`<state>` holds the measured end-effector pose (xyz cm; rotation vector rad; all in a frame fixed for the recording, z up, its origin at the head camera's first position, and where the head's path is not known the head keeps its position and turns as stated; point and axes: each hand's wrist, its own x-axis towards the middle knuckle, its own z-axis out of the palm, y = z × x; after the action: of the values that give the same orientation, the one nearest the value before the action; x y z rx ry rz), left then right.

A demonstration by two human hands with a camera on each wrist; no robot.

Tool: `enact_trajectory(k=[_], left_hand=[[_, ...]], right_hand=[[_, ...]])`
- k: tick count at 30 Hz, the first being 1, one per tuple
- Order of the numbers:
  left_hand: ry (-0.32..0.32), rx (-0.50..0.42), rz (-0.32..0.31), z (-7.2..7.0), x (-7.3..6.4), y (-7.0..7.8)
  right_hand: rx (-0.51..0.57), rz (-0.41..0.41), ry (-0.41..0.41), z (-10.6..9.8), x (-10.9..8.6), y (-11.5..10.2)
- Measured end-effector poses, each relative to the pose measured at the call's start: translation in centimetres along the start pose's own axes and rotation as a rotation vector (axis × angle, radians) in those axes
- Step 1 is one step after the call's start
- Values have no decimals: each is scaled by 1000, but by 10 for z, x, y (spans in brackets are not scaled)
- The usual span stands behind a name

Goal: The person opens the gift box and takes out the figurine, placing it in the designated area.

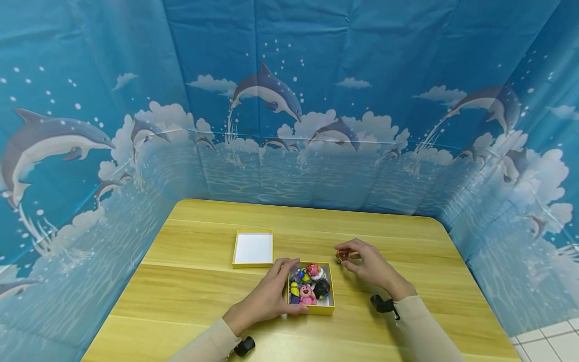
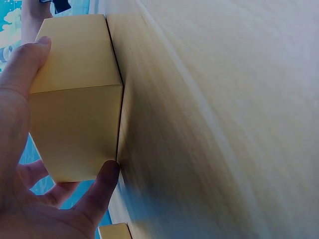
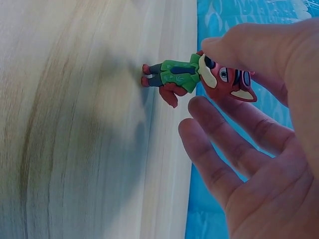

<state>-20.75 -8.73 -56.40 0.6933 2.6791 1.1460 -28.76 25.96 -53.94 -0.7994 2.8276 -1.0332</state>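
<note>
A square yellow box (image 1: 316, 310) with no cover on it stands on the table, full of small toy figurines, among them a pink bear (image 1: 308, 295). My left hand (image 1: 264, 296) holds the box by its left part, thumb along the near wall and fingers round the far side. In the left wrist view the thumb and fingertips lie on the plain outer walls of the box (image 2: 77, 55). To the right of the box, my right hand (image 1: 373, 264) pinches a fox figurine (image 3: 177, 74) by its head. The fox wears a green shirt and dark tie; its feet point down at the table.
Behind and left of the box lies the yellow-edged box lid (image 1: 253, 248), its white inside facing up. The wooden table (image 1: 181, 281) ends at a blue dolphin-print curtain (image 1: 289, 171) at the back and sides. White floor tiles (image 1: 545, 342) show at the lower right.
</note>
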Motion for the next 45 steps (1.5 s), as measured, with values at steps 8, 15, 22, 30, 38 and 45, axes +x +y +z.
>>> enact_trajectory(k=[8, 15, 22, 30, 38, 45], left_hand=[[0, -3, -3, 1, -1, 0], [0, 4, -2, 0, 0, -1], [2, 13, -1, 0, 1, -2], [3, 7, 1, 0, 1, -2], [5, 4, 8, 0, 1, -4], [10, 3, 11, 0, 1, -4]], right_hand=[[-71, -38, 46, -2, -3, -7], [-121, -97, 132, -2, -5, -17], [-160, -218, 188, -4, -9, -33], [-205, -326, 181, -6, -13, -54], [-204, -338, 85, -5, -14, -69], [-211, -270, -24, 5, -12, -79]])
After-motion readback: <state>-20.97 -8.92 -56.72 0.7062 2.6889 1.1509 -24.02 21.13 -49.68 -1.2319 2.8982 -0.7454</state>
